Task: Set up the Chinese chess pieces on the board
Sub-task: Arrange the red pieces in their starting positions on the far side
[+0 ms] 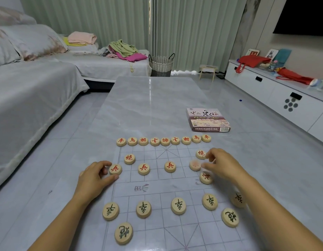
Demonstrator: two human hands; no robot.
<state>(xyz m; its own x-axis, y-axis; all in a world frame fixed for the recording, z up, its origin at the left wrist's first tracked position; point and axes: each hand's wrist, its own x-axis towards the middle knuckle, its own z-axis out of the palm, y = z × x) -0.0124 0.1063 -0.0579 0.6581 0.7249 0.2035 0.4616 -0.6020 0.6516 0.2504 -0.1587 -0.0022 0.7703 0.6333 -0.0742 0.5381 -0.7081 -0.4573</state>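
Clamping its grip on a red piece (115,169) is the left hand (95,176) — the right hand (224,165) at a blurred piece (194,165), grip unclear.

red piece (195,165) just left of right hand (225,165): motion-blurred, character unreadable. can't tell if the fingertips (204,166) pinch it or only touch. dark-lettered piece (236,199) at near right: blurred, right part under the right forearm. left hand (92,175) hides left rim of leftmost red soldier (115,169). board (166,189) near edge and both forearms cut off at bottom. box (208,120) small print too small to read.
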